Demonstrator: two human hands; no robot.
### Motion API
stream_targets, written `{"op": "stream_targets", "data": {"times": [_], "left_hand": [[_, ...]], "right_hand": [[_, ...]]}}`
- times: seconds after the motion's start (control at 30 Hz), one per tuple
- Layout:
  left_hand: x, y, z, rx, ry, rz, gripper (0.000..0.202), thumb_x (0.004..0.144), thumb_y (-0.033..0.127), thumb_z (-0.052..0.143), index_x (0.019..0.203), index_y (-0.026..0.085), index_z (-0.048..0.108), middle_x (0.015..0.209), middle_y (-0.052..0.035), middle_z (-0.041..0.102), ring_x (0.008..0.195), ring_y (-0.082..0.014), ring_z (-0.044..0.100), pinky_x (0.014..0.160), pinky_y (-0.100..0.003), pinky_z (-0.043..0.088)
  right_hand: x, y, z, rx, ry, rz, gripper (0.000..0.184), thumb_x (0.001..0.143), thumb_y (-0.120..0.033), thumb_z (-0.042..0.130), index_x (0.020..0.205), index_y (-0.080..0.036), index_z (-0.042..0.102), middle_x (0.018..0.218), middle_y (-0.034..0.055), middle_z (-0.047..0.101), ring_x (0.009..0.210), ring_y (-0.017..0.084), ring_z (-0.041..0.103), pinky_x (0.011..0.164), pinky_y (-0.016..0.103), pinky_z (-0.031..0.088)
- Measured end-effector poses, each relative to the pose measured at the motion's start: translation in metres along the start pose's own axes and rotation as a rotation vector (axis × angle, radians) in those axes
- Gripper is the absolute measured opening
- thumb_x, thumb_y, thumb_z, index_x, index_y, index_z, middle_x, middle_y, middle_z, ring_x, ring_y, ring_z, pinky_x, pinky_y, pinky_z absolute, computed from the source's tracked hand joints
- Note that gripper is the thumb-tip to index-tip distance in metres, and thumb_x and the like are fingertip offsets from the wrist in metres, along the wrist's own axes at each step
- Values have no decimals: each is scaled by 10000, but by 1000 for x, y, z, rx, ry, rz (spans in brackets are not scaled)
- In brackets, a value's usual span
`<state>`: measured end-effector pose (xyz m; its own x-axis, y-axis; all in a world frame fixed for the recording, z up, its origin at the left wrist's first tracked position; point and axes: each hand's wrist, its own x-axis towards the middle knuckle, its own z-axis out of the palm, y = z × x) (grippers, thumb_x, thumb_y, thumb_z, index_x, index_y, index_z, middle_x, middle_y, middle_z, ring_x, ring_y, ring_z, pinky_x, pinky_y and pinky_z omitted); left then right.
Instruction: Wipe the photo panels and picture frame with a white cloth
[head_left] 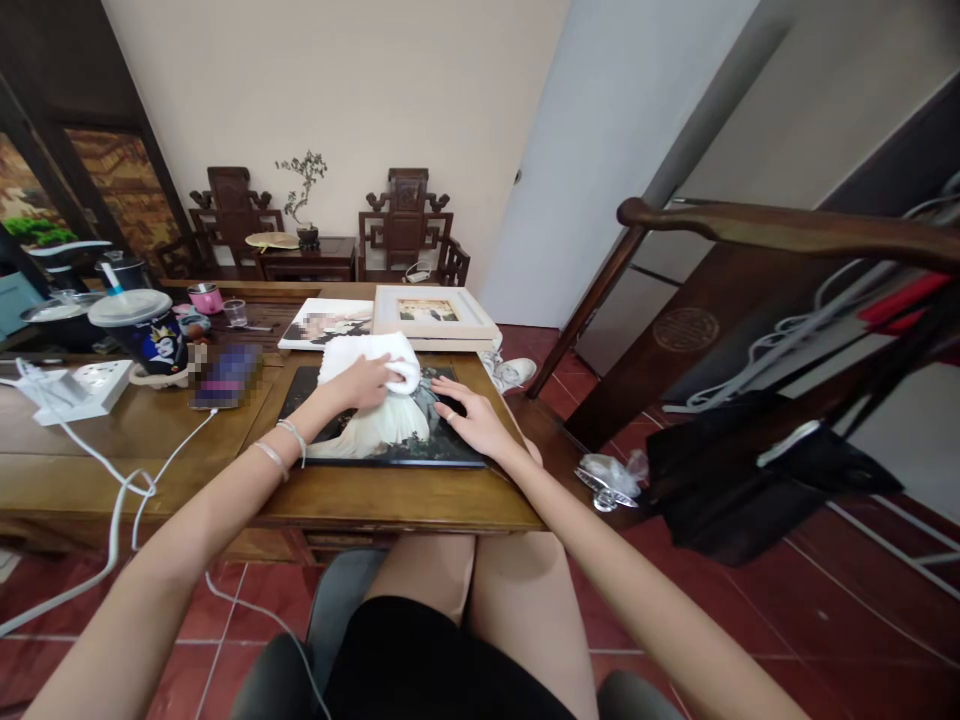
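A dark photo panel [390, 437] with a white gown pictured on it lies flat near the front edge of the wooden table. My left hand [367, 382] grips a folded white cloth [352, 352] against the panel's upper part, fingers bent into the fabric. To the right, my right hand [474, 418] rests on the panel's right side with its fingers stretched out. A ring sits on one of its fingers. The cloth hides the panel's top middle.
Behind the panel lie a white-framed picture [390, 304] and a photo board [304, 335]. At left stand a lidded drink cup [142, 335], a phone [223, 378] on a cable, and a power strip [82, 390]. A wooden rack [675, 222] holding a black bag [712, 490] rises at right.
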<state>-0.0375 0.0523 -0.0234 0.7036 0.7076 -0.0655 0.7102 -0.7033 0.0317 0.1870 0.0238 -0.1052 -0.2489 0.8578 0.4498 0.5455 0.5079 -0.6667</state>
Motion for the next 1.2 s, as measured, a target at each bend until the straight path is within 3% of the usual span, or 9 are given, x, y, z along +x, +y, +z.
{"op": "stream_targets", "data": {"times": [0.1,0.2,0.4,0.5,0.6,0.73,1.0,1.2], "left_hand": [[3,0,2,18,48,-30,494,867,10,343,1292,145,557,1524,-156,368,1445,-297,245,1092,-612,254],[-8,13,3,38,55,-34,472,871,14,340,1261,127,581,1526,-172,356,1433,-306,269,1092,-593,268],[-56,63,3,64,-26,52,497,784,-8,410,1176,198,633,1552,-85,335,1456,-287,241,1101,-587,291],[-81,88,1,69,-61,98,487,769,-11,410,1146,194,642,1559,-80,317,1464,-281,226,1107,-583,294],[-92,98,-3,75,-87,107,453,775,-1,414,1117,182,648,1554,-82,324,1460,-275,240,1112,-559,305],[-73,83,-6,66,-96,97,471,783,4,410,1149,192,639,1538,-83,359,1456,-262,254,1101,-533,320],[0,24,2,65,0,13,438,819,24,402,1147,196,636,1441,-101,503,1414,-253,339,1075,-504,347],[18,11,4,55,104,-30,456,805,1,401,1140,177,654,1355,-116,577,1337,-271,430,1078,-466,352]], "right_hand": [[0,0,0,-4,-1,-4,334,860,-252,581,1172,-217,694,1328,85,618,1328,249,491,1150,474,338],[1,1,1,0,1,-5,330,857,-244,582,1165,-222,696,1320,82,625,1324,249,496,1148,477,342],[2,2,1,15,-1,-19,337,854,-226,574,1168,-214,695,1321,84,625,1324,249,496,1149,465,345],[2,2,0,18,3,-41,350,854,-209,563,1180,-233,688,1320,66,628,1323,242,497,1149,468,346],[1,3,0,8,5,-53,355,853,-200,554,1180,-229,688,1310,69,635,1319,241,502,1149,471,344],[2,5,1,6,8,-54,363,842,-186,559,1178,-233,689,1316,64,631,1318,242,503,1144,472,350],[2,3,1,1,8,-30,331,860,-238,577,1170,-242,694,1313,70,632,1321,240,500,1145,472,345],[1,2,1,11,10,-30,339,862,-237,572,1179,-220,689,1319,84,627,1327,229,493,1154,456,333]]}}
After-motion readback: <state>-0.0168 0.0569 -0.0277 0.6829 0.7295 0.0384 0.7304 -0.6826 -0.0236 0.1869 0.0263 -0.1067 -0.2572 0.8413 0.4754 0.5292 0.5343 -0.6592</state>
